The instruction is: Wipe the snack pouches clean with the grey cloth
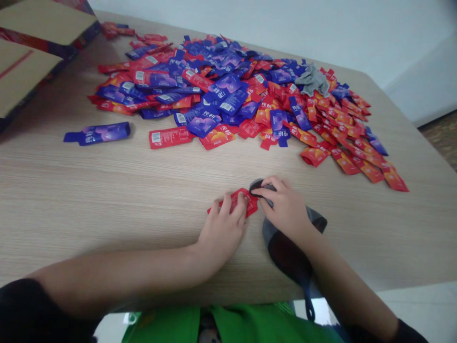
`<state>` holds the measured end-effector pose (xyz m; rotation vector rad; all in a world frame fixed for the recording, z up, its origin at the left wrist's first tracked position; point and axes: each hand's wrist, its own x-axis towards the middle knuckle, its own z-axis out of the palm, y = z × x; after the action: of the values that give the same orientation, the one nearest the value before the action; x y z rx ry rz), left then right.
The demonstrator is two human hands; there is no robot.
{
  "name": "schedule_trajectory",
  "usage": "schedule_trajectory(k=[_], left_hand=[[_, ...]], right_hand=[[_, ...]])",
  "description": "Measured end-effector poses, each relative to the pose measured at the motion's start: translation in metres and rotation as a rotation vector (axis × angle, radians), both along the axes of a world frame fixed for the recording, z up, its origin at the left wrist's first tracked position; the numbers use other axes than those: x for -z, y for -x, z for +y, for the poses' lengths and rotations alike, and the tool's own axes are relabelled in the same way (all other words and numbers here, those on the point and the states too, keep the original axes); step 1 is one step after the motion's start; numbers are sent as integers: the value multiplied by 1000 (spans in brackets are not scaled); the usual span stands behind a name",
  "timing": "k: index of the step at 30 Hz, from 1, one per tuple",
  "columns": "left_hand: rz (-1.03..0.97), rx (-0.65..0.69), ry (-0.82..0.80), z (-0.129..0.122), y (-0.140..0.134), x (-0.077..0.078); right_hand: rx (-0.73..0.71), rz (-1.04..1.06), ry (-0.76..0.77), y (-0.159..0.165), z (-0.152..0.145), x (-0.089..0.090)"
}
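A red sachet (pixel 251 204) lies flat on the table in front of me. My left hand (pixel 224 224) rests over it, its bent fingers pressing it against the tabletop. At the sachet's right end, my right hand (pixel 283 205) pinches a small dark, rounded object (pixel 255 186) with a grey edge; its kind is unclear. This object touches or overlaps the sachet's end. Beneath my right forearm lies a dark, see-through scoop (pixel 285 247), partly hidden, its thin handle reaching past the table's near edge.
A large heap of red-orange and blue-purple sachets (pixel 228 90) covers the back of the table (pixel 107 200). A grey crumpled cloth (pixel 313 80) sits on it. One blue sachet (pixel 103 133) lies apart at left, near an open cardboard box (pixel 43 24).
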<state>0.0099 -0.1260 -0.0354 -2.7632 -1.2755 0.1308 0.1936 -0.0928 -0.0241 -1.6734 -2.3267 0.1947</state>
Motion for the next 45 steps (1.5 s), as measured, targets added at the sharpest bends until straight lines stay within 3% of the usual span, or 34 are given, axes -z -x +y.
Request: schedule_trajectory(k=[6,9,13,17,21,24,28,33,37,39,42,45], left_hand=[[-1,6,-71,2,-2,-1],[-10,4,-80,3,-1,1],[-27,21,-66,4,0,0],[-24,36,-52,6,1,-1],[-42,4,-43,7,0,-3],[-80,-44,-1,8,-1,-10],[-113,-62,44,12,1,-23],[-82,-111,80,24,0,-30],[-35,-176,140,32,1,-37],[-37,-135,112,38,7,-44],[-65,43,53,51,23,-49],[-29,207,150,63,39,-41]], right_hand=[[166,35,-65,-15,4,2],[104,57,-127,-11,1,-1],[-54,-15,-59,3,-4,-5],[24,-63,-1,1,-3,-4],[99,-15,-78,-12,-1,-5],[2,52,-122,-10,-2,-7],[-105,23,-53,0,-2,-4],[118,79,-119,-18,7,1],[170,221,-151,-33,12,-1],[157,263,-126,-32,12,-3],[134,305,-82,-28,11,-2],[135,342,-78,-27,11,-1]])
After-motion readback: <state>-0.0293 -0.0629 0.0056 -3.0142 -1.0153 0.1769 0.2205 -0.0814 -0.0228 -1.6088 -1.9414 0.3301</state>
